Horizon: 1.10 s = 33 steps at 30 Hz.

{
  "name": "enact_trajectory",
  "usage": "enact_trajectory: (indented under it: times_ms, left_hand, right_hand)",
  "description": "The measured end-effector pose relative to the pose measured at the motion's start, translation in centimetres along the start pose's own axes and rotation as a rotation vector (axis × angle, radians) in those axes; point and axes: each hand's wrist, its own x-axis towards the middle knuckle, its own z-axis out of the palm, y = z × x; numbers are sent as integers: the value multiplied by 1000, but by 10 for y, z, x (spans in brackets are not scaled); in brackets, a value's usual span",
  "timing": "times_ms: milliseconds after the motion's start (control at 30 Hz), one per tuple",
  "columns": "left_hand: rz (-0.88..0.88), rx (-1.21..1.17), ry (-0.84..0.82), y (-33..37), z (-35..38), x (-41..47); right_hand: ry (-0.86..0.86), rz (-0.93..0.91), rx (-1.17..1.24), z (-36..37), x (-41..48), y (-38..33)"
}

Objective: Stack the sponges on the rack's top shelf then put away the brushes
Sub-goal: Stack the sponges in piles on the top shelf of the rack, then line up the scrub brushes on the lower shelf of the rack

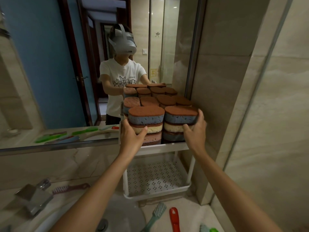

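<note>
Our left hand (pixel 132 133) and right hand (pixel 196 129) each curl round a sponge stack (pixel 146 118) at the front edge of the rack (pixel 167 146). A wall (pixel 217 81) stands just right of it.

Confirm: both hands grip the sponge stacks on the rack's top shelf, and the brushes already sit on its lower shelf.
Wrong on the brushes: the head view shows the teal brush, red brush and pink brush lying on the counter; the lower shelf holds none. Left hand and right hand do grip the sponge stacks.

Brown-topped blue sponges (pixel 146 115), white perforated rack (pixel 157 180), red brush (pixel 174 218)
</note>
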Motion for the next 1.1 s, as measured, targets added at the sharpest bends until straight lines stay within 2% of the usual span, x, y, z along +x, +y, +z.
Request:
enact_trajectory:
  times_ms: [333,567,667,767,833,933,1000,1100]
  left_hand:
    - [-26,22,4,0,3,-1]
    - [-43,1,3,2,2,-2]
    - [-69,-23,23,5,-2,-6]
    - [-50,-22,89,12,-11,-16]
    - [-17,4,167,16,-21,-25]
    - [2,72,267,11,-47,-38]
    - [-30,95,324,-3,-71,-49]
    - [-127,162,417,-35,-115,-69]
  right_hand:
    - [-150,36,96,-5,7,-3]
    - [-114,-39,29,-6,6,3]
    - [-14,-165,-98,-3,-2,-2]
    - [114,-443,-226,8,-16,-8]
    - [111,-603,-197,22,-31,-17]
    - [-24,-763,-79,50,-67,-32]
    - [-193,-786,9,72,-97,-41]
    - [-473,-742,12,111,-144,-46]
